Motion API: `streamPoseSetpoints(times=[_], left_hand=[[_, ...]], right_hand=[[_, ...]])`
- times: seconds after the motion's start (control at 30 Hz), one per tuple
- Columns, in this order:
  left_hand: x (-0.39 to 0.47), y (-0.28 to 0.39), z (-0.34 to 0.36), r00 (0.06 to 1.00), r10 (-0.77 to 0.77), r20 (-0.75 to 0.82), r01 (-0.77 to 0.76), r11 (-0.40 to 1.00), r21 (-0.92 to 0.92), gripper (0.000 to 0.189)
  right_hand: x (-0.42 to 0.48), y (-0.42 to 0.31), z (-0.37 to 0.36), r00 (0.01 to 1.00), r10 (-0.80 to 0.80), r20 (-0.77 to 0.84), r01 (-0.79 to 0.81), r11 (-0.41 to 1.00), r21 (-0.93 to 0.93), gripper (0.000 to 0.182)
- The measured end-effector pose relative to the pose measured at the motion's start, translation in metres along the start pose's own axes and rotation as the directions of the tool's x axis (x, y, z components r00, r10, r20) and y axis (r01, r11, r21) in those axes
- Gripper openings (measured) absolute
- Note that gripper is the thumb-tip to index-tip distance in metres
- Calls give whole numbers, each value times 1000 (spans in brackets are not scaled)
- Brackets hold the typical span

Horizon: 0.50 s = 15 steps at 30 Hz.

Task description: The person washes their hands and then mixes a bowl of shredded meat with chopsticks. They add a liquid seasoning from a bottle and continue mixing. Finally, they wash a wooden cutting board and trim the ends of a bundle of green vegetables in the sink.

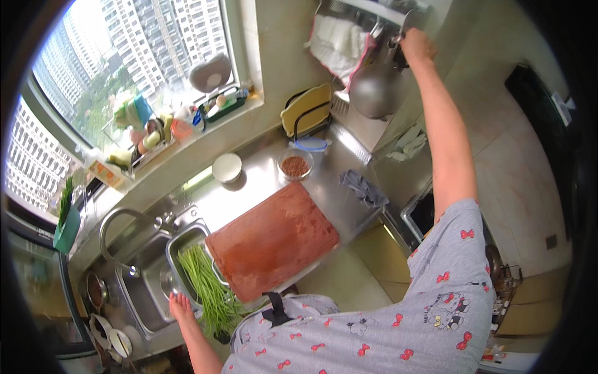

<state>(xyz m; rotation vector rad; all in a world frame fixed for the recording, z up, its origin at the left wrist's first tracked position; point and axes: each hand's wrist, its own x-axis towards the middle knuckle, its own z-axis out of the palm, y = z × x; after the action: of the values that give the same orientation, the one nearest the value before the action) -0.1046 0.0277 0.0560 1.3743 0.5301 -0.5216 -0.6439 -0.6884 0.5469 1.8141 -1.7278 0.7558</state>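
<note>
My right hand (419, 48) is raised to a wall rack at the upper right, its fingers curled beside the hanging utensils. Whether it grips a handle is hard to tell. Below it hangs a round metal pan or ladle (377, 91), blurred. At the lower left, my left hand (181, 307) is over the edge of the steel sink (147, 280), fingers extended, with nothing visible in it. A shiny round object (169, 283) lies just beyond its fingertips. Long green stalks (205, 285) rest beside it across the smaller basin. A wet reddish-brown cutting board (273, 238) lies on the counter before me.
Behind the board stand a glass bowl of minced meat (295, 166) and a white bowl (227, 168). A grey cloth (363, 188) lies at the right. The curved faucet (107, 224) arches over the sink. A yellow cutting board (306, 110) stands in a rack.
</note>
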Motion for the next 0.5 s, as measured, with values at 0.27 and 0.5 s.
streamPoseSetpoints(times=[0.27, 0.5], left_hand=[[-15, 26, 12, 997, 71, 0, -69, 972, 223, 42], [4, 35, 17, 885, 349, 310, -464, 598, 654, 69]], right_hand=[[-19, 55, 34, 992, -98, 74, 104, 992, -77, 33], [-138, 75, 37, 984, -53, -172, 105, 943, 315, 31]])
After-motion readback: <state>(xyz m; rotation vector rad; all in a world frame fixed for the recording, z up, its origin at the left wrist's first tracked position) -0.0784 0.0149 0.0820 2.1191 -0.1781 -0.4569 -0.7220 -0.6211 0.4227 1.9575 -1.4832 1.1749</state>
